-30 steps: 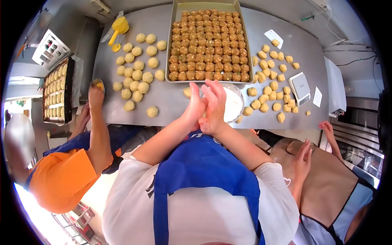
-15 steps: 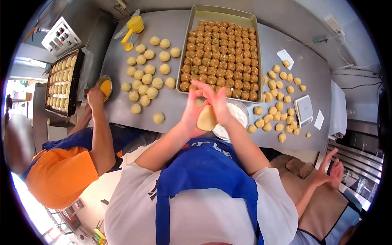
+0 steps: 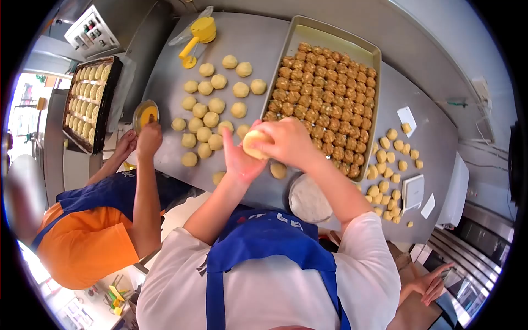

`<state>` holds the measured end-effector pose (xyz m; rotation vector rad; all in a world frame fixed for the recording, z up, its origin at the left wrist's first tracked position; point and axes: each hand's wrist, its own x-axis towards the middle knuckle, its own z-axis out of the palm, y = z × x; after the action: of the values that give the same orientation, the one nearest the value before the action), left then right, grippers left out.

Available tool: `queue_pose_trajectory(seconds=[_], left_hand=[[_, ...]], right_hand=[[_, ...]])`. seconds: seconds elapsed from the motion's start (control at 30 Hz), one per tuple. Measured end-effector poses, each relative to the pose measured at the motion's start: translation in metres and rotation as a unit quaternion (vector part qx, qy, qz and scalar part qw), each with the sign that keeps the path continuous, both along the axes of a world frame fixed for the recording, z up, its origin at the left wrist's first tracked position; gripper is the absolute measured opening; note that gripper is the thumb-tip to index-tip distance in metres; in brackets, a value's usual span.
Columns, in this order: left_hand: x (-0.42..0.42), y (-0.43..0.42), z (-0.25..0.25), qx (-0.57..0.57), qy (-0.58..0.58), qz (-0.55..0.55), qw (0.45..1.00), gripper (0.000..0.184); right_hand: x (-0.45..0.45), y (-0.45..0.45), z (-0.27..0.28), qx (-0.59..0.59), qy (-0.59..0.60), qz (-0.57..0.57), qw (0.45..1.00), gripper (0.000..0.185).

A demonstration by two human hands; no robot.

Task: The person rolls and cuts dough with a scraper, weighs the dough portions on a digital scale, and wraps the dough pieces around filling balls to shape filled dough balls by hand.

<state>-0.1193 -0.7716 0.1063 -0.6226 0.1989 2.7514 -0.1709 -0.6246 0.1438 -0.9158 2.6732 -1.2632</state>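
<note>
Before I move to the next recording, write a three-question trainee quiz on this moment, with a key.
1. True or false: the wearer's right hand grips a piece of dough.

2. As pictured, where is the scale relative to the tray?
A) Left of it
B) Inside it
C) Right of it

3. Fill in the colour: the orange-sleeved co-worker's hand is at a bowl with something ____ in it.

Key: 1. True. 2. C. 3. Yellow.
</note>
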Motion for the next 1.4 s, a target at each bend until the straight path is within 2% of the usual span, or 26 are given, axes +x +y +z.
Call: queue_pose_trajectory(seconds=[0.03, 0.07, 0.1, 0.17, 0.2, 0.23, 0.33, 0.47, 0.57, 0.63, 0.7, 0.77, 0.83, 0.87, 0.93, 0.97, 1.0, 1.03, 1.1, 1.13, 1.17, 1.23, 1.27, 1.3, 1.37, 1.4], left_hand=[[-0.006, -0.008, -0.020, 0.030, 0.003, -0.024, 0.999, 0.075], [-0.009, -0.012, -0.034, 0.002, -0.023, -0.009, 1.000, 0.049], [-0.009, -0.019, -0.042, -0.002, -0.025, -0.004, 1.000, 0.049], [-0.010, -0.031, -0.051, -0.113, -0.094, -0.041, 0.988, 0.037], [-0.013, -0.033, -0.037, -0.113, -0.136, -0.059, 0.982, 0.032], [-0.014, -0.037, -0.039, -0.115, -0.134, -0.055, 0.983, 0.032], [-0.002, -0.044, -0.058, -0.181, -0.172, -0.093, 0.964, 0.033], [0.014, -0.044, -0.065, -0.176, -0.185, -0.064, 0.965, 0.034], [0.015, -0.036, -0.059, -0.201, -0.176, -0.065, 0.962, 0.034], [0.023, -0.033, -0.057, -0.185, -0.090, -0.153, 0.966, 0.033], [0.027, -0.025, -0.052, -0.220, -0.047, -0.176, 0.958, 0.034], [0.026, -0.014, -0.045, -0.276, -0.006, -0.148, 0.950, 0.034], [0.023, -0.006, -0.038, -0.295, -0.010, -0.119, 0.948, 0.037], [0.022, -0.005, -0.035, -0.236, -0.001, -0.115, 0.965, 0.040], [0.027, -0.006, -0.036, -0.131, 0.050, -0.156, 0.978, 0.046], [0.031, -0.003, -0.035, -0.131, 0.051, -0.145, 0.979, 0.046], [0.037, 0.005, -0.035, -0.146, 0.070, -0.223, 0.961, 0.046], [0.044, 0.011, -0.032, -0.160, 0.091, -0.297, 0.937, 0.046], [0.057, 0.018, -0.015, -0.159, 0.108, -0.311, 0.931, 0.045], [0.059, 0.021, -0.007, -0.157, 0.132, -0.339, 0.918, 0.044], [0.064, 0.024, -0.005, -0.161, 0.134, -0.330, 0.920, 0.044], [0.080, 0.025, 0.003, -0.058, 0.086, -0.271, 0.957, 0.041], [0.083, 0.030, 0.008, -0.104, 0.067, -0.261, 0.957, 0.039], [0.090, 0.028, 0.010, -0.104, 0.067, -0.261, 0.957, 0.039], [0.096, 0.026, 0.015, -0.128, 0.127, -0.289, 0.940, 0.039], [0.099, 0.023, 0.022, -0.098, 0.144, -0.297, 0.939, 0.037]], right_hand=[[-0.028, -0.004, -0.005, 0.069, -0.089, 0.019, 0.993, 0.025], [-0.058, -0.005, -0.015, 0.066, -0.087, -0.034, 0.993, 0.027], [-0.091, -0.002, -0.030, 0.065, -0.085, -0.086, 0.991, 0.028], [-0.168, 0.014, -0.086, 0.107, 0.038, -0.176, 0.978, 0.034], [-0.193, 0.022, -0.105, 0.181, 0.046, -0.190, 0.964, 0.040], [-0.213, 0.026, -0.120, 0.253, 0.055, -0.207, 0.944, 0.046], [-0.236, 0.025, -0.146, 0.315, 0.026, -0.198, 0.928, 0.045], [-0.229, 0.022, -0.136, 0.322, -0.006, -0.202, 0.925, 0.046], [-0.223, 0.024, -0.139, 0.245, 0.056, -0.206, 0.946, 0.046], [-0.214, 0.026, -0.144, 0.165, 0.031, -0.227, 0.959, 0.042], [-0.203, 0.026, -0.133, 0.136, 0.059, -0.251, 0.957, 0.040], [-0.171, 0.024, -0.096, -0.031, 0.062, -0.320, 0.945, 0.038], [-0.117, 0.029, -0.051, -0.133, 0.011, -0.259, 0.957, 0.034], [-0.084, 0.033, -0.049, -0.220, -0.060, -0.205, 0.952, 0.031], [-0.009, 0.038, -0.019, -0.150, -0.082, -0.118, 0.978, 0.031], [0.019, 0.042, -0.014, -0.037, -0.052, -0.064, 0.996, 0.043], [0.047, 0.036, -0.009, -0.017, -0.079, -0.095, 0.992, 0.058], [0.064, 0.036, -0.012, -0.016, -0.081, -0.080, 0.993, 0.058], [0.087, 0.045, -0.025, -0.125, -0.136, -0.129, 0.974, 0.068], [0.090, 0.055, -0.028, -0.104, -0.214, -0.057, 0.970, 0.069], [0.099, 0.054, -0.037, -0.103, -0.211, -0.048, 0.971, 0.069], [0.124, 0.042, -0.050, -0.165, -0.005, -0.117, 0.979, 0.067], [0.142, 0.027, -0.051, -0.242, -0.041, -0.222, 0.944, 0.065], [0.151, 0.028, -0.040, -0.242, -0.041, -0.222, 0.944, 0.065], [0.162, 0.032, -0.014, -0.253, -0.129, -0.160, 0.945, 0.063], [0.161, 0.045, -0.009, -0.258, -0.215, -0.150, 0.930, 0.058]])
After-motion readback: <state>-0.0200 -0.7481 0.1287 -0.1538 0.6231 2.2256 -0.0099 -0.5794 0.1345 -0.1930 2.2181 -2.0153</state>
